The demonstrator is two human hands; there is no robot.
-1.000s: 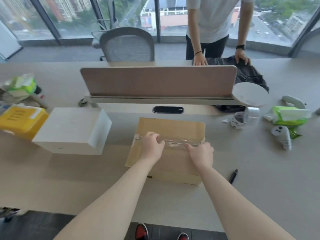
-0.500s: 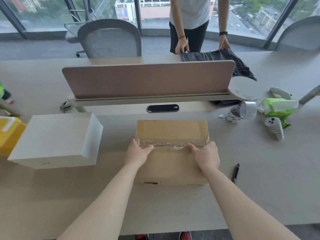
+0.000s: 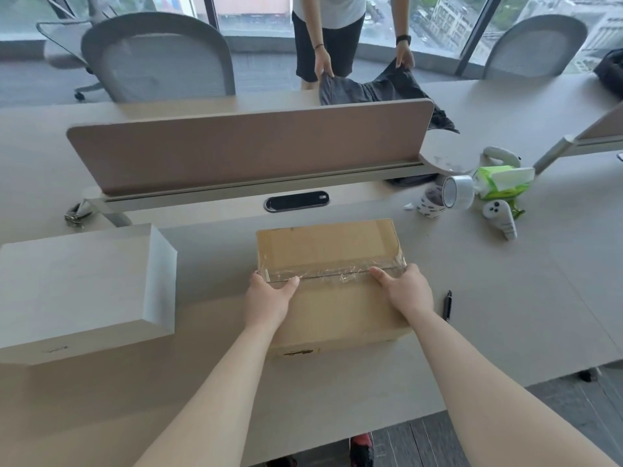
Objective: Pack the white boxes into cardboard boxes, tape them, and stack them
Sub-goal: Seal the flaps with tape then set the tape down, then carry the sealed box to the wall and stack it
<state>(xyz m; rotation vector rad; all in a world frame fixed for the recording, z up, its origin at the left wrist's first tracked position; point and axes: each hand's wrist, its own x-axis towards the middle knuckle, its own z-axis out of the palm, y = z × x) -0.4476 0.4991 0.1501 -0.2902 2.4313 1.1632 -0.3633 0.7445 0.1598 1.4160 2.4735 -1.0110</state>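
Note:
A closed cardboard box sits on the desk in front of me, with a wrinkled strip of clear tape across its top seam. My left hand grips the box's left edge, thumb on top by the tape end. On the right edge my right hand holds the same way, its thumb lying on the tape. A large white box stands apart on the left. A roll of clear tape rests at the right rear.
A brown desk divider runs behind the box. A black pen lies right of it. A green wipes pack and white controller sit beside the roll. Across the desk a person holds a dark garment.
My hands slid from the middle of the taped seam outward to the box's left and right edges. The person opposite lifted the dark garment off the desk.

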